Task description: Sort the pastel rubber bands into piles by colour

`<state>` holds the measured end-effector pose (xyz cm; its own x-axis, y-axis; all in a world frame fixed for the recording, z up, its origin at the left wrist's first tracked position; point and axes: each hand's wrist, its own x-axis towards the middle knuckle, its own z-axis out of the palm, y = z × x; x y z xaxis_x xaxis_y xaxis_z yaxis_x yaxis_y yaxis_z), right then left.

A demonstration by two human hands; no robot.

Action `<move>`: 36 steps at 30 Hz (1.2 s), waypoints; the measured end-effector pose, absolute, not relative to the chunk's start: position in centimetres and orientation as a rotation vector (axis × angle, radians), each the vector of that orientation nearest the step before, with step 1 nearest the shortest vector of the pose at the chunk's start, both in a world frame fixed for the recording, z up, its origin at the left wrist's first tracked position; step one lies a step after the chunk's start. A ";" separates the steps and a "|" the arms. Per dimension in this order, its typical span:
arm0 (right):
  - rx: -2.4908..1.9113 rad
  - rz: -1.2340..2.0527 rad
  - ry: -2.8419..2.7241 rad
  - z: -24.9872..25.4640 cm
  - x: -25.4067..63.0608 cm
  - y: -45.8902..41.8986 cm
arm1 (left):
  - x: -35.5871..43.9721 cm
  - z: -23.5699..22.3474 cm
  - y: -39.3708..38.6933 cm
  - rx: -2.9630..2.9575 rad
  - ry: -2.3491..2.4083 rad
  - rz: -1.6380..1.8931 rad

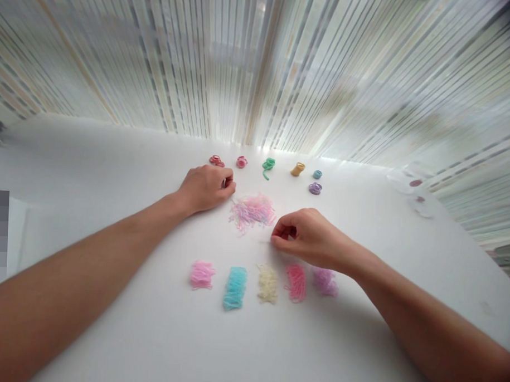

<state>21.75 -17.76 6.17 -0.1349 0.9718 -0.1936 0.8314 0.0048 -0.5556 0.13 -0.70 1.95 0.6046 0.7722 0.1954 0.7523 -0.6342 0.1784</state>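
Apparently part-sorted: five neat single-colour bundles of thin strands lie lined up nearside, one loose multicoloured pastel strand pile remaining between left hand and right hand, both with fingertips curled nearly together, whether gripping anything I cannot tell.

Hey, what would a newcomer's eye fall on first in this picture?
Probably the tangled pastel pile in the middle of the white tabletop, between the left hand and the right hand. Nearer the viewer, five single-coloured bundles lie in a row, a turquoise one among them. Beyond the pile, small coloured coils sit toward the striped curtain.
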 end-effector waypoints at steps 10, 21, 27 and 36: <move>-1.731 0.782 -2.163 6.3 23.8 -18.0 | 0.2 2.2 -0.8 2.751 1.338 0.371; -1.612 0.874 -2.076 4.7 24.2 -17.9 | 0.5 2.7 -1.1 2.756 1.400 0.338; -1.569 0.883 -2.056 3.9 24.1 -17.8 | 0.3 2.3 -0.8 2.771 1.366 0.368; -1.527 0.985 -1.991 3.6 24.5 -17.8 | 0.2 2.1 -0.6 2.771 1.327 0.397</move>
<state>24.51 -17.82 3.57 -0.2920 0.9535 -0.0749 0.6384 0.1359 -0.7576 0.19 -0.64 2.05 0.6003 0.7716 0.2106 0.7605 -0.6321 0.1483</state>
